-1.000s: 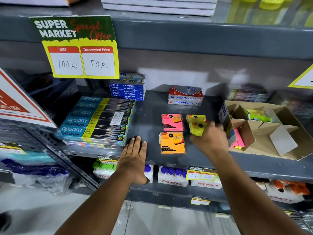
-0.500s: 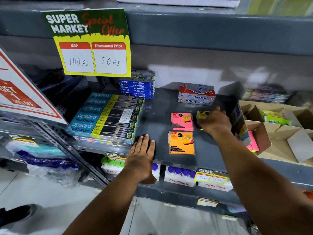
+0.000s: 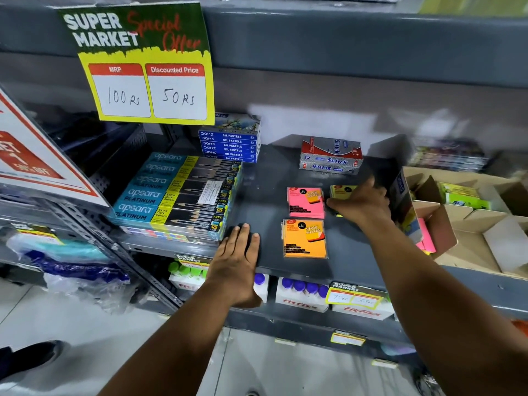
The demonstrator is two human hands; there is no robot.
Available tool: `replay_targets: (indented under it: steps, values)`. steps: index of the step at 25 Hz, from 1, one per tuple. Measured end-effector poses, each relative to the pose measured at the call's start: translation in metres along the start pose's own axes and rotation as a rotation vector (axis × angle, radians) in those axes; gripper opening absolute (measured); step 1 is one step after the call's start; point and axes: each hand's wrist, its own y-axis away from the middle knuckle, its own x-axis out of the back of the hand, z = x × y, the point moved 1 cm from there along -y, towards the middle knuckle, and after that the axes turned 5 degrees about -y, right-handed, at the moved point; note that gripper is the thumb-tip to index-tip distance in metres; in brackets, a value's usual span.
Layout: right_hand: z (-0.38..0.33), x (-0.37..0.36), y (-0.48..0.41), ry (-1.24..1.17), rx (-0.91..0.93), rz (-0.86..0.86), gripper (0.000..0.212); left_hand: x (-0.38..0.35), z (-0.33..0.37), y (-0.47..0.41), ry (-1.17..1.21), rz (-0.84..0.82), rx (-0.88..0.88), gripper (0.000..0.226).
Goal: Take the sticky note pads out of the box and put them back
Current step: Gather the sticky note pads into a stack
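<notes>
Three sticky note pads lie on the grey shelf (image 3: 265,201). An orange pad (image 3: 305,238) is nearest me, a pink pad (image 3: 305,202) lies just behind it, and a yellow pad (image 3: 340,191) lies to the right of the pink one. My right hand (image 3: 362,203) rests over the yellow pad, fingers spread on it and hiding most of it. My left hand (image 3: 238,260) lies flat on the shelf's front edge, holding nothing. The open cardboard box (image 3: 468,247) stands at the right, with green pads (image 3: 464,195) inside and pink pads (image 3: 425,238) at its front flap.
Stacked Apsara pencil boxes (image 3: 177,195) fill the shelf's left. Doms oil pastel boxes (image 3: 230,145) and Softek boxes (image 3: 331,160) stand at the back. A yellow price sign (image 3: 143,67) hangs above. Bottle packs (image 3: 303,295) sit on the lower shelf.
My right hand has carried a yellow pad from near the box's flap back and down onto the shelf beside the pink pad. My left hand stays put.
</notes>
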Motion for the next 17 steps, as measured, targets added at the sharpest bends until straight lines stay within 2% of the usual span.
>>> replay_targets:
  steps: [3, 8, 12, 17]
  values:
    - [0.007, -0.010, 0.001, 0.066, -0.044, -0.022, 0.118, 0.001, 0.001, 0.001, -0.011, -0.004, 0.002, 0.133]
    - [0.008, -0.011, -0.002, 0.058, -0.050, 0.008, 0.117, 0.000, 0.001, -0.001, -0.009, 0.000, 0.005, 0.130]
    - [0.000, 0.000, -0.001, -0.040, -0.029, 0.046, 0.109, 0.001, 0.001, 0.000, 0.008, -0.004, 0.005, 0.131]
    - [-0.040, -0.009, 0.016, -0.109, 0.100, 0.030, 0.099, 0.003, 0.001, 0.000, -0.014, -0.037, 0.018, 0.136]
